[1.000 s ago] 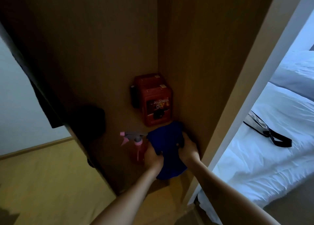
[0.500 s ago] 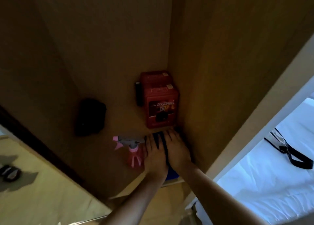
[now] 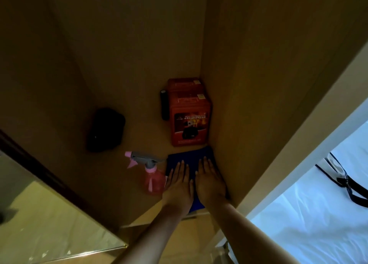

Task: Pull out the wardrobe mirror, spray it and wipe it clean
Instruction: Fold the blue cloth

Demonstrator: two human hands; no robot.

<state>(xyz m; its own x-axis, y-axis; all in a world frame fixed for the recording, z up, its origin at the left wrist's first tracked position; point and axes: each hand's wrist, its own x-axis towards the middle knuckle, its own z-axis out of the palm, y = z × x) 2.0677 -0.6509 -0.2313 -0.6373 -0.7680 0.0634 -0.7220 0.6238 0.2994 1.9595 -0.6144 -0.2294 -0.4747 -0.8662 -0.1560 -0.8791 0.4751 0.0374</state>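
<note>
Wardrobe interior (image 3: 123, 44) is seen from above, brown panels dim, filling most of the view. Mirror (image 3: 45, 220) is seen at 8 o'clock, pulled out along the left side, dark frame edge on top, floor reflected in its glass. Bed (image 3: 318, 214) with white sheet is seen at 4 o'clock beyond the right wardrobe panel; black strap (image 3: 350, 186) is laid on it. Wardrobe floor (image 3: 131, 128) carries the rest. Red boxes (image 3: 189, 114) are stacked in the back right corner at 12 o'clock from the hands, with a dark slim object (image 3: 164, 104) just beside them on the left. Black bundle (image 3: 106, 129) is placed at 10 o'clock, well apart from the boxes. Blue cloth (image 3: 191, 156) is spread flat against the right panel, just in front of the boxes. Pink spray bottle (image 3: 152, 178) with grey trigger is stood upright just beside the cloth at 9 o'clock, nozzle pointed left. Left hand (image 3: 179, 186) is laid flat on the cloth, fingers straight and together, nothing gripped. Right hand (image 3: 210, 182) is pressed flat on the cloth likewise, fingers straight, beside the left hand.
</note>
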